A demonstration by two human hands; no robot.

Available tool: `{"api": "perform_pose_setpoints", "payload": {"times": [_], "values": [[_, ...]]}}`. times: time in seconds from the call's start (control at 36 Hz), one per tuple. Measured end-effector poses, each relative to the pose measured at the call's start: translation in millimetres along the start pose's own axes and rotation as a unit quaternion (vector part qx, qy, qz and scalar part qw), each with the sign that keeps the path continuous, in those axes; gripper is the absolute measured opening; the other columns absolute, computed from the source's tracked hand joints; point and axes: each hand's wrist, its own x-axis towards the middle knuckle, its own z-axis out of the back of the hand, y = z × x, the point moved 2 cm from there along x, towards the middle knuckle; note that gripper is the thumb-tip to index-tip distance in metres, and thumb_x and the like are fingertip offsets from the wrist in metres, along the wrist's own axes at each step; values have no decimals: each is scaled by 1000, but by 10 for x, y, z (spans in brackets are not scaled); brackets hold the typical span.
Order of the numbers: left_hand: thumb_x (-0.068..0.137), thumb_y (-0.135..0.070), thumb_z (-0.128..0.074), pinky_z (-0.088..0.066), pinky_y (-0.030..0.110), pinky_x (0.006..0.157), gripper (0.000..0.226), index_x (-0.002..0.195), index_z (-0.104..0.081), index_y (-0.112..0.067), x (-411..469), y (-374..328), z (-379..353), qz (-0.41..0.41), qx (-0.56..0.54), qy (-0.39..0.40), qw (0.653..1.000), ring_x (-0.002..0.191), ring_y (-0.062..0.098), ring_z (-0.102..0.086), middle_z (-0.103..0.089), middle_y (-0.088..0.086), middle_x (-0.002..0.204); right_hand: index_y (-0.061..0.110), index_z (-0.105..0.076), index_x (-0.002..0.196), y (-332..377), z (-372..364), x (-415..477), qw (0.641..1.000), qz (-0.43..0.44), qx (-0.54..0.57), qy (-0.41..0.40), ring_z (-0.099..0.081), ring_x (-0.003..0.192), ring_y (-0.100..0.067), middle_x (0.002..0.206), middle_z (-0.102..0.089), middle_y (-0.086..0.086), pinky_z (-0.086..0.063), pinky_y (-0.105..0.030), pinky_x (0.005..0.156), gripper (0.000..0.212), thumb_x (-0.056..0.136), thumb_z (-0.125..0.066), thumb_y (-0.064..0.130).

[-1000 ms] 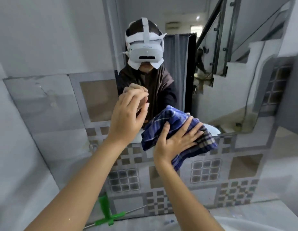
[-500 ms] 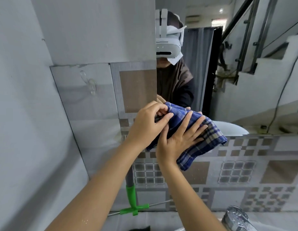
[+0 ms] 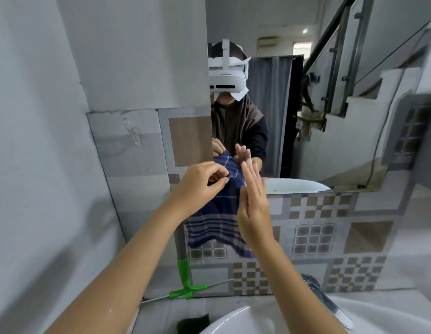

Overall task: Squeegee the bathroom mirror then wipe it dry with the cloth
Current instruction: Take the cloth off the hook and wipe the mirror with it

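Note:
A blue checked cloth [image 3: 218,220] hangs in front of the mirror's lower left corner. My left hand [image 3: 200,186] pinches its top edge between thumb and fingers. My right hand [image 3: 254,208] is beside the cloth on its right, fingers straight and together, palm turned toward the cloth; whether it touches is unclear. The mirror [image 3: 330,116] fills the upper right of the wall. The green squeegee [image 3: 185,283] leans against the tiled wall below the cloth, its handle upright and its metal blade bar along the ledge.
A white basin [image 3: 236,321] lies at the bottom with a chrome tap [image 3: 322,300] at its right. A dark sponge [image 3: 192,321] sits at the basin's left rim. A clear wall hook [image 3: 132,133] is stuck on the left tile.
My right hand has lifted off the cloth and turned edge-on. The cloth, earlier bunched against the mirror, now hangs unfolded from my left hand. The view has tilted down.

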Motion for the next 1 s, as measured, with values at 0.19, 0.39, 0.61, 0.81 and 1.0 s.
{"api": "perform_pose_setpoints", "payload": {"times": [0.19, 0.39, 0.61, 0.81, 1.0], "values": [[85, -7, -65, -50, 21, 76, 11, 95, -70, -6, -235, -120, 502, -45, 26, -2, 999, 82, 6, -60, -67, -1, 89, 19, -42, 138, 397, -35, -6, 986, -30, 62, 149, -53, 117, -11, 131, -57, -6, -43, -19, 96, 42, 97, -37, 10], [84, -5, -65, -51, 20, 76, 11, 94, -70, -4, -527, -171, 861, -43, 45, -6, 998, 81, 8, -61, -69, 5, 88, 20, -60, 107, 712, -177, -55, 967, -62, 174, 174, -64, 91, -3, 97, -68, 5, -52, -21, 79, 19, 93, -53, 8], [91, -6, -55, -46, 15, 77, 13, 94, -57, -19, -1012, -10, 860, 134, -102, -94, 981, 84, 5, -58, -61, -8, 90, 14, -59, 93, 973, -257, 88, 971, -58, 134, 188, -62, 79, -13, 86, -66, -2, -53, -26, 68, 4, 92, -56, 13], [86, -18, -64, -52, 22, 75, 28, 112, -59, -28, -1275, 139, 589, 214, -188, -180, 942, 84, 13, -63, -61, -2, 101, 16, -51, 82, 1075, -338, 322, 985, 21, 16, 168, -54, 74, -15, 80, -59, 0, -50, -48, 69, 9, 91, -55, 18], [79, -4, -69, -49, 16, 79, 30, 107, -67, -16, -1000, 285, 882, 143, -141, -289, 936, 83, 4, -65, -68, -12, 88, 10, -56, 83, 1025, -332, 565, 986, 102, -61, 115, -49, 74, -15, 84, -52, 2, -50, -50, 66, 8, 89, -58, 14]]}}
